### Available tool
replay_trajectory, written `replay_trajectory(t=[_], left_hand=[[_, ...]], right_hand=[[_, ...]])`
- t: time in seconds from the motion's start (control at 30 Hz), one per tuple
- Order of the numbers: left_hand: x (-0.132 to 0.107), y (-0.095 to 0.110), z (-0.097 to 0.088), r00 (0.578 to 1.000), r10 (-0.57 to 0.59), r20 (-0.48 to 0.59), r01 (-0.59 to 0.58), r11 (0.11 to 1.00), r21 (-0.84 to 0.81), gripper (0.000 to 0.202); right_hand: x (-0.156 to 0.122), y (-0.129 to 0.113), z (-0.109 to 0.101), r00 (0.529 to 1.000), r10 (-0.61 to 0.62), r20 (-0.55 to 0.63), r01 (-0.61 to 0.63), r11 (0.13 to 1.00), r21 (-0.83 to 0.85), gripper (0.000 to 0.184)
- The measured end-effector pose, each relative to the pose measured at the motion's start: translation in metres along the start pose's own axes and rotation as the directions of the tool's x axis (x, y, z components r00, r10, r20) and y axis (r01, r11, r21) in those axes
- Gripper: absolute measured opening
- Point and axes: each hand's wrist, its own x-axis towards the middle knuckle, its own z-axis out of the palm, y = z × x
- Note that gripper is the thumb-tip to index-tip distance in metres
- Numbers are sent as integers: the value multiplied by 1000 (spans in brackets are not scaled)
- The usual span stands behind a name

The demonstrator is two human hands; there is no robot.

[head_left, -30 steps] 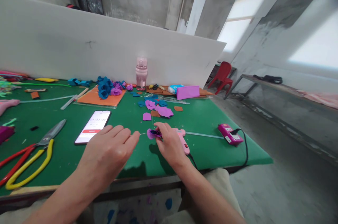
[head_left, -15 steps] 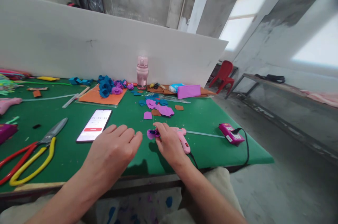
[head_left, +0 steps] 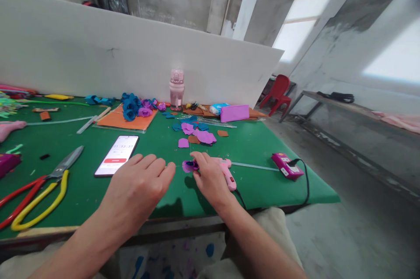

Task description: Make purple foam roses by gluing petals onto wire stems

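Observation:
My right hand (head_left: 210, 177) pinches a small purple and blue felt flower (head_left: 189, 165) just above the green table (head_left: 256, 187). A thin wire stem runs left from the flower to the fingertips of my left hand (head_left: 138, 187), which hovers palm down with fingers together near the stem's end. A pink glue gun (head_left: 227, 171) lies right beside my right hand. A phone (head_left: 116, 155) with a lit screen lies just beyond my left hand.
Large scissors with red and yellow handles (head_left: 39, 191) lie at left. Loose purple, blue and brown felt pieces (head_left: 197, 134) sit mid-table, finished flowers (head_left: 134, 108) on an orange sheet, a pink bottle (head_left: 176, 88) by the white partition. A pink power adapter (head_left: 285, 166) with black cord sits at right.
Both hands stay nearly in place with the flower; my left hand's fingertips have shifted slightly right, closer to it. The view has tilted a little.

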Motion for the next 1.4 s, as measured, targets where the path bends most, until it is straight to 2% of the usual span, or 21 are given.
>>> replay_trajectory(t=[1.0,1.4], left_hand=[[-2,0,-4,1000,-6,2,7,1000,-19,33],[-2,2,-1,999,-7,49,8,1000,-27,28]], right_hand=[[-1,0,-1,1000,4,7,-4,1000,5,44],[-2,-3,0,1000,-1,8,1,1000,-17,44]])
